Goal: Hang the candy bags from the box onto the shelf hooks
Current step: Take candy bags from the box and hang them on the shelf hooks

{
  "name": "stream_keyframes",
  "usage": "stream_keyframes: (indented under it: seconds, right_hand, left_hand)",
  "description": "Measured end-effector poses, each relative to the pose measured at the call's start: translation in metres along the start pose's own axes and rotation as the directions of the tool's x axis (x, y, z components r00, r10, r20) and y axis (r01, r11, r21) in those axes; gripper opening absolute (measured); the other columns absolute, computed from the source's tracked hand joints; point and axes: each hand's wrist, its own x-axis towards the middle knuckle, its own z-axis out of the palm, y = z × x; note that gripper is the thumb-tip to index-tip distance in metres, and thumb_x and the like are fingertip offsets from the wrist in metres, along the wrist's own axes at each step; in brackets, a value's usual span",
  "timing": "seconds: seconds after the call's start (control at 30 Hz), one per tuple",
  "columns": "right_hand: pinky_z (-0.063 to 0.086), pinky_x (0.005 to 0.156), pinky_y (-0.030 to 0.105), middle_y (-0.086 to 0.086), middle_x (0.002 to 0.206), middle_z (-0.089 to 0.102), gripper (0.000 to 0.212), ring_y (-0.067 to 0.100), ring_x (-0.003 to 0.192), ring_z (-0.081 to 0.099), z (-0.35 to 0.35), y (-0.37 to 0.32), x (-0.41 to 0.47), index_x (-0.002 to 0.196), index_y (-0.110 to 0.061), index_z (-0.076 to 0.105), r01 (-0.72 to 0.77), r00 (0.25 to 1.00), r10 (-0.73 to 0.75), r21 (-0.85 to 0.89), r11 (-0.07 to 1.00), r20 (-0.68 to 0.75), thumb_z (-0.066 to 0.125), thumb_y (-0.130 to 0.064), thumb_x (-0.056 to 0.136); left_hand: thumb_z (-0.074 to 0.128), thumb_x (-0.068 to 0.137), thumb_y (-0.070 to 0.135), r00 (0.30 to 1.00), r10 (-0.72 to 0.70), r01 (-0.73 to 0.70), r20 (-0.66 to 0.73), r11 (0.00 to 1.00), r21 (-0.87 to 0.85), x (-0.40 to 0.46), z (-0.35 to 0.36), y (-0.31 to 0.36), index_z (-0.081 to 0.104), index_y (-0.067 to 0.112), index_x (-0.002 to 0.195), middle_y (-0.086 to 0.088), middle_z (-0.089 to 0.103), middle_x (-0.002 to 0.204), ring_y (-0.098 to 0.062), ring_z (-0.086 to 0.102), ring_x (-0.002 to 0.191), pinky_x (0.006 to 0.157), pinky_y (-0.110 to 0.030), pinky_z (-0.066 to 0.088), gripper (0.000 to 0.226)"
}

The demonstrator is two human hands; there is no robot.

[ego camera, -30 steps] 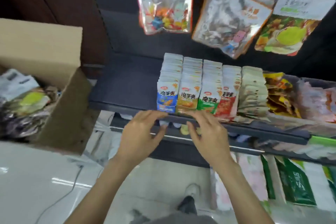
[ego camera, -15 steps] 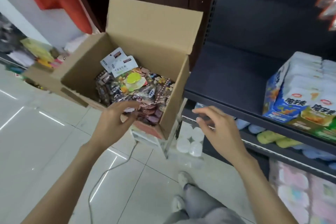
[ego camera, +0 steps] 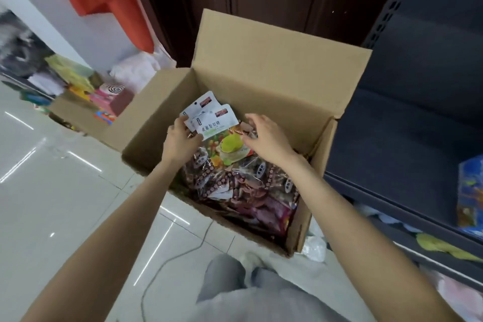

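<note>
Both hands are down in the open cardboard box (ego camera: 261, 73), which sits on the floor just left of the dark shelf unit (ego camera: 407, 117). The left hand (ego camera: 180, 138) has its fingers closed on the left edge of the top candy bag (ego camera: 222, 136), near the white header, though the thumb's exact purchase is hidden behind the hand. The right hand (ego camera: 266, 136) hovers at the bag's right edge with fingers spread and curled, touching or nearly touching the film; contact seems likely, but the view does not settle it. A second white header (ego camera: 200, 106) sticks up just behind the first, so two bags may lift together. The bag looks light and floppy: thin glossy film around loose sweets, slick to the touch and prone to sag if held by one corner. The flat white header is the stiffest part and the best place to pinch, and it is where a hang hole would sit, as the dark dot on the rear header suggests. Underneath lies a heap of darker printed bags (ego camera: 243, 185), overlapped so their count and edges cannot be read. The shelf hooks are out of frame, the box's near wall hides the lower stock, and the goods on the shelf at far right are cut off.
</note>
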Motion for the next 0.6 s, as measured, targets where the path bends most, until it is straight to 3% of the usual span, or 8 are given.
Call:
stream_keyframes:
  seconds: [0.1,0.23,0.33,0.43,0.53,0.6]
  right_hand:
    - [0.031,0.111,0.036,0.009,0.151,0.037,0.07,0.026,0.137,0.038,0.025,-0.001,0.038,0.15,-0.009,0.027,-0.114,0.992,0.115,-0.026,0.993,0.047,0.06,-0.035,0.094]
    - [0.025,0.115,0.039,0.012,0.155,0.03,0.087,0.028,0.142,0.03,0.059,0.003,0.074,0.152,-0.006,0.019,-0.309,0.949,0.306,0.028,0.951,0.074,0.066,-0.042,0.088]
    - [0.031,0.111,0.04,0.011,0.153,0.035,0.092,0.027,0.139,0.035,0.077,0.0,0.089,0.152,-0.009,0.019,-0.402,0.916,0.399,0.085,0.912,0.052,0.071,-0.041,0.083]
    - [0.042,0.097,0.034,0.005,0.146,0.046,0.089,0.024,0.128,0.05,0.085,-0.002,0.093,0.15,-0.014,0.023,-0.437,0.899,0.439,0.107,0.893,0.01,0.075,-0.036,0.081]
    - [0.041,0.086,0.031,0.001,0.142,0.051,0.081,0.023,0.123,0.054,0.083,0.003,0.082,0.145,-0.016,0.032,-0.509,0.858,0.513,0.16,0.846,0.02,0.078,-0.03,0.08]
    - [0.038,0.074,0.029,0.003,0.135,0.057,0.073,0.025,0.116,0.057,0.081,0.007,0.069,0.14,-0.015,0.036,-0.575,0.817,0.577,0.106,0.811,0.015,0.076,-0.034,0.081]
  left_hand:
    - [0.063,0.087,0.019,0.986,-0.139,0.148,0.09,0.982,-0.115,0.029,0.009,-0.006,0.035,0.007,0.141,-0.013,0.051,0.135,-0.031,0.048,0.125,0.099,-0.04,0.042,0.062]
    - [0.06,0.09,0.013,0.918,-0.34,0.396,0.203,0.813,-0.428,0.049,0.024,-0.009,0.031,0.005,0.142,-0.011,0.052,0.133,-0.028,0.05,0.121,0.092,-0.033,0.041,0.06]
    - [0.056,0.089,0.003,0.907,-0.337,0.421,0.254,0.738,-0.528,0.061,0.035,-0.013,0.03,0.009,0.14,-0.006,0.054,0.124,-0.023,0.052,0.115,0.093,-0.035,0.042,0.057]
    - [0.058,0.086,-0.001,0.909,-0.31,0.415,0.277,0.711,-0.567,0.073,0.042,-0.019,0.029,0.012,0.144,-0.006,0.053,0.133,-0.022,0.053,0.119,0.103,-0.039,0.043,0.067]
    - [0.061,0.082,-0.006,0.91,-0.316,0.413,0.267,0.71,-0.57,0.077,0.046,-0.024,0.031,0.014,0.141,-0.005,0.057,0.124,-0.019,0.054,0.113,0.098,-0.037,0.046,0.069]
    - [0.061,0.083,-0.008,0.91,-0.28,0.409,0.304,0.725,-0.554,0.076,0.049,-0.021,0.03,0.013,0.141,-0.003,0.057,0.116,-0.016,0.053,0.108,0.093,-0.033,0.045,0.068]
